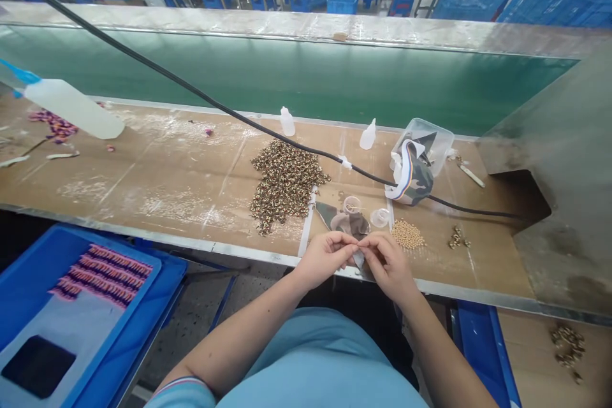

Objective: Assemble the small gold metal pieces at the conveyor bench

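Both bare hands work at the bench's front metal edge, the left hand [326, 260] and right hand [388, 264] curled, nearly closed, their fingertips [354, 241] meeting in a tight pinch on a small grey pointed scrap [358, 259], probably cloth; its exact form is hidden by the fingers. Directly beyond lies a flat, matte grey-brown fabric piece [343, 220] with angular edges, beside two small clear round plastic cups [352, 204]. To the left, a loose, knobbly heap of leopard-patterned beads [287, 186] spreads over the scuffed, dusty tan bench top [182, 197]. To the right sits a compact pile of smooth tan round beads [408, 234]. Further back, a clear plastic box [422, 146] holds camouflage cloth with a rainbow-striped band [410, 172]. Two white squeeze bottles [287, 122] stand upright along the green back panel [287, 76], and a black cable [268, 131] runs diagonally across the view. At lower left, a blue plastic tray [81, 312] carries neat rows of pink-and-black beaded strips [102, 274].
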The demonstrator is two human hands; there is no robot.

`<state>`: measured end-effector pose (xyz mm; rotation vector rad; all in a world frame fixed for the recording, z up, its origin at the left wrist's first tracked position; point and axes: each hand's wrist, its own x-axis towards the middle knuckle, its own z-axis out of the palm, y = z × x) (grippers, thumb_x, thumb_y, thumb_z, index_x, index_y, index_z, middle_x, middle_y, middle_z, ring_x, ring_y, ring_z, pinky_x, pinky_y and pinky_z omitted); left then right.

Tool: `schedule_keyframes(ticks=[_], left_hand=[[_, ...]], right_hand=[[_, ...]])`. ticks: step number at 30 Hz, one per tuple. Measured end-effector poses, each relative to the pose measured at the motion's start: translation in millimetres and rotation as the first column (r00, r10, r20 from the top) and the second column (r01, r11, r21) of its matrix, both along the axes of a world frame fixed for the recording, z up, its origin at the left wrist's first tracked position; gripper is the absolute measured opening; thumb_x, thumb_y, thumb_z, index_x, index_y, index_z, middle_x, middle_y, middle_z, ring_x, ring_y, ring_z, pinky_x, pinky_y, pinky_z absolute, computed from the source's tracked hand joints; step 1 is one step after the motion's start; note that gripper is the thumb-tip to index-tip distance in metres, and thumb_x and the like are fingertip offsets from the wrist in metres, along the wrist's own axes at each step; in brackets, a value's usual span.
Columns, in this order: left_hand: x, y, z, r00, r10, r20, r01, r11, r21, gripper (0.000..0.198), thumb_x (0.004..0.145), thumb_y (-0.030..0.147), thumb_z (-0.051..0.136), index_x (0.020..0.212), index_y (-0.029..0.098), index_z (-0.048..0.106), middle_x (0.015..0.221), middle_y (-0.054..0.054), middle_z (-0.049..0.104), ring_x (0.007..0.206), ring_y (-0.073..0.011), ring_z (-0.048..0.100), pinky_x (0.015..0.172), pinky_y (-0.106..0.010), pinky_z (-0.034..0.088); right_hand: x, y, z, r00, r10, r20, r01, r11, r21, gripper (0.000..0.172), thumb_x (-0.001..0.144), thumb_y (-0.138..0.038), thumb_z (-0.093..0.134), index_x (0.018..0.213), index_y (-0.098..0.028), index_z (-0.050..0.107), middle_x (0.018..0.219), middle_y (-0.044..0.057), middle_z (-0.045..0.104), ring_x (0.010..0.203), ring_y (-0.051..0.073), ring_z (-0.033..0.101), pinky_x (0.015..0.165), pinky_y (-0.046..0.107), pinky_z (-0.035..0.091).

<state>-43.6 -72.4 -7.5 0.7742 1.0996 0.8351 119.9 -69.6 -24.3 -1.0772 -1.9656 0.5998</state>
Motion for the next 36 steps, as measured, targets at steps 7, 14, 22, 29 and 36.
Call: schedule_keyframes(ticks=[7,14,22,29,36], left_hand=[[4,-3,-6.8,0.995,0.096,0.032,-0.097,0.995,0.036,0.037,0.06,0.044,0.076,0.074,0.013,0.063,0.056,0.0,0.062,0.048,-0.0067,0.052,0.046,-0.018,0.039],[8,-9,-11.4,0.988,0.151,-0.007,-0.148,0.977,0.153,0.031,0.065,0.042,0.073,0.074,0.013,0.066,0.057,0.0,0.061,0.051,-0.0098,0.057,0.051,-0.022,0.049],[6,-5,-2.1,0.993,0.121,0.014,-0.121,0.992,0.023,0.036,0.06,0.044,0.076,0.072,0.012,0.066,0.052,0.0,0.061,0.046,-0.0085,0.054,0.048,-0.021,0.047],[9,-6,-2.1,0.987,0.161,0.029,-0.161,0.987,0.001,0.035,0.059,0.043,0.077,0.073,0.012,0.066,0.051,0.001,0.058,0.05,-0.0094,0.056,0.052,-0.022,0.048],[10,-9,-5.2,0.984,0.177,0.002,-0.176,0.982,0.067,0.035,0.063,0.045,0.075,0.075,0.012,0.067,0.05,0.002,0.057,0.048,-0.008,0.052,0.051,-0.022,0.049]], right_hand=[[-5,-5,-3.2,0.996,-0.082,0.02,0.081,0.996,0.024,0.006,0.09,-0.021,0.05,0.088,-0.022,0.056,0.082,0.002,0.064,0.07,0.012,0.061,0.06,0.023,0.049],[-6,-7,-7.8,0.992,-0.103,0.066,0.1,0.994,0.054,0.009,0.092,-0.021,0.047,0.089,-0.022,0.055,0.083,0.003,0.064,0.078,0.015,0.063,0.067,0.026,0.051],[-7,-10,-8.3,0.987,-0.117,0.109,0.102,0.986,0.134,0.011,0.092,-0.019,0.045,0.094,-0.023,0.056,0.086,0.004,0.064,0.084,0.016,0.063,0.073,0.03,0.053],[-7,-10,-10.1,0.989,-0.112,0.095,0.104,0.991,0.086,0.011,0.092,-0.019,0.045,0.094,-0.023,0.055,0.087,0.004,0.064,0.086,0.016,0.062,0.074,0.03,0.052],[-8,-10,-8.7,0.989,-0.107,0.097,0.096,0.989,0.116,0.01,0.093,-0.018,0.044,0.093,-0.022,0.053,0.086,0.004,0.062,0.085,0.016,0.061,0.072,0.029,0.051]])
